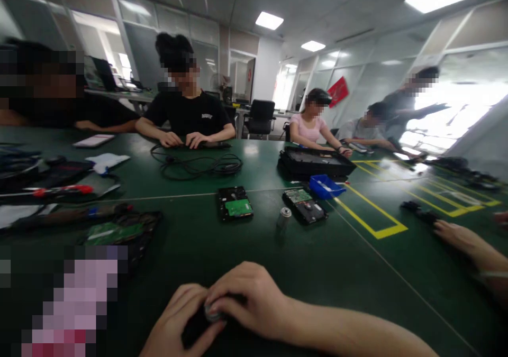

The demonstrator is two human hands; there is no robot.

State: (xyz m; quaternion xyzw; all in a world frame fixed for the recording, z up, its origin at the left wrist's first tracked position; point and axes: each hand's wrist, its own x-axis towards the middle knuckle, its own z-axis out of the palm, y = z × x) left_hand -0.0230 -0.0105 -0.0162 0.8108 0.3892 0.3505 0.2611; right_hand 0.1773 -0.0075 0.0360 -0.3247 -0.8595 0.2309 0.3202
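Note:
Low in the view, my left hand [177, 310] and my right hand [254, 292] meet just above the green table [317, 272]. Both are closed, fingers and thumbs pinching a small round silvery metal piece [213, 313] from its two sides. Fingers cover most of that piece, so its exact kind cannot be made out. Beyond my hands a small shiny metal cylinder [284, 217] stands upright. Close by it lies a hard drive [305, 206], and a second hard drive [235, 203] with a green circuit board lies further left.
A blue plastic bin [326, 186] sits before a black case [315, 162]. Coiled black cable [198, 165] lies across the table. Circuit board [115, 231] and tools [63, 191] crowd the left. Co-workers sit opposite; another person's hand [460, 235] reaches in at right. Yellow tape [391, 232] marks rectangles.

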